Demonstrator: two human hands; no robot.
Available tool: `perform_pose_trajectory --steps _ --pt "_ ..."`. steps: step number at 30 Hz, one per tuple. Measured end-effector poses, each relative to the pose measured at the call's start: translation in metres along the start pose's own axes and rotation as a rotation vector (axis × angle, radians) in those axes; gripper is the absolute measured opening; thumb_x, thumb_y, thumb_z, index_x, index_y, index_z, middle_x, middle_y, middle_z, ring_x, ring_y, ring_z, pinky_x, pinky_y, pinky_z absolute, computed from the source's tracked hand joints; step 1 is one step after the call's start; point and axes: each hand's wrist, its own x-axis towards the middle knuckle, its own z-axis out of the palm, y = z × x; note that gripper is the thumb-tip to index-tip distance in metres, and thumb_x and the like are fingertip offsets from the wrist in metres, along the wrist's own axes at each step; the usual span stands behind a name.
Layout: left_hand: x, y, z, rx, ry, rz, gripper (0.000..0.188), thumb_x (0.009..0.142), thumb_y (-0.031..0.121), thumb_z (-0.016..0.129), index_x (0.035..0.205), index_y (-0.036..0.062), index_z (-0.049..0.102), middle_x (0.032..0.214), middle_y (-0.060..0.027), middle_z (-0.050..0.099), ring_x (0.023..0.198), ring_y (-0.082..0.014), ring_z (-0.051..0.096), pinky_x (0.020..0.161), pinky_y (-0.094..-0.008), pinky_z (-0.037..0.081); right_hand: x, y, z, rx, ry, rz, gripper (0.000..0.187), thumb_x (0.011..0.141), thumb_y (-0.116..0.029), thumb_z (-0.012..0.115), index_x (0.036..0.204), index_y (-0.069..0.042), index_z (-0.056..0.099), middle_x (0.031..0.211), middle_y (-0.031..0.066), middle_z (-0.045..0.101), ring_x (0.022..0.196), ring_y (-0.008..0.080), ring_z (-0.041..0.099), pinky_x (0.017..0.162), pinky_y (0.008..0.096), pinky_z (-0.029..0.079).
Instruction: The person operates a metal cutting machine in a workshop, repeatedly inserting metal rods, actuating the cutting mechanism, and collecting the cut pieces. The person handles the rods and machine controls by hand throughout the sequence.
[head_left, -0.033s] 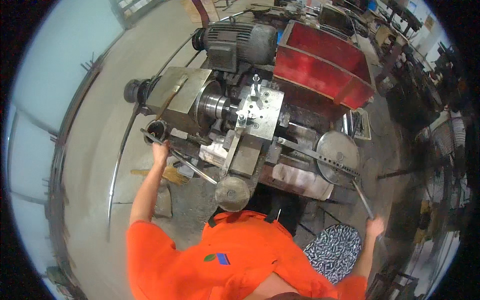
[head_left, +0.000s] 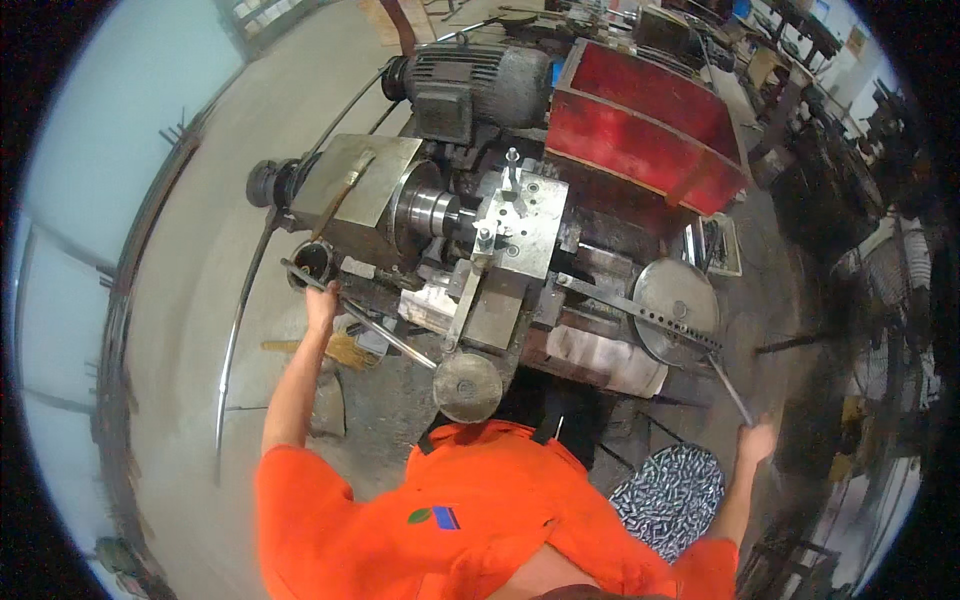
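Observation:
A lathe-like metal machine stands before me. My left hand (head_left: 321, 306) is closed around a long metal lever (head_left: 390, 338) that slopes down to a small round disc (head_left: 467, 388). Off to the right, my right hand (head_left: 757, 438) grips the end of a second metal lever (head_left: 730, 388), which joins a perforated bar (head_left: 640, 312) across a large round disc (head_left: 676, 290). Between the hands lies the steel tool block (head_left: 530, 222) with upright bolts, facing the shiny spindle chuck (head_left: 432, 212). Whether a workpiece sits in the chuck I cannot tell.
Behind the block are a dark electric motor (head_left: 470, 85) and a red open bin (head_left: 640, 130). A brush (head_left: 345, 192) lies on the headstock, above a cup (head_left: 313, 262). Below right, a round container holds many small metal parts (head_left: 668, 500). A straw broom (head_left: 350, 350) lies left.
My right hand and its lever have shifted slightly up and to the right. The small disc by the left lever has moved slightly right; my left hand stays almost in place.

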Motion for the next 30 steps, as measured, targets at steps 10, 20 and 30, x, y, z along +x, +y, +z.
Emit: perform_pose_trajectory --steps 10,20,30 --pt "-0.02 -0.119 -0.013 0.677 -0.481 0.224 0.044 0.079 0.037 0.057 0.103 0.0001 0.057 0.084 -0.0195 0.062 0.075 -0.0329 0.062 0.069 -0.0375 0.048 -0.083 -0.103 -0.003 0.495 0.279 -0.294 0.064 0.058 -0.011 0.06 0.12 -0.003 0.047 0.126 0.0203 0.043 0.116 0.0357 0.04 0.097 0.0401 0.033" --pt "-0.081 -0.177 0.093 0.643 -0.073 0.291 0.028 0.072 0.03 0.057 0.083 0.0046 0.061 0.086 -0.018 0.062 0.08 -0.0361 0.06 0.07 -0.0442 0.048 -0.104 -0.153 -0.038 0.792 -0.062 -0.296 0.033 0.056 -0.005 0.054 0.087 0.001 0.063 0.093 0.0186 0.062 0.089 0.0315 0.06 0.081 0.0334 0.045" --pt "-0.04 -0.097 0.018 1.192 -0.67 0.074 0.045 0.075 0.041 0.058 0.107 0.0098 0.055 0.103 -0.0127 0.061 0.091 -0.0295 0.06 0.075 -0.0406 0.049 -0.051 -0.213 -0.11 0.912 0.02 -0.569 0.031 0.055 -0.006 0.058 0.085 -0.001 0.063 0.086 0.0155 0.063 0.08 0.0294 0.061 0.074 0.0341 0.048"
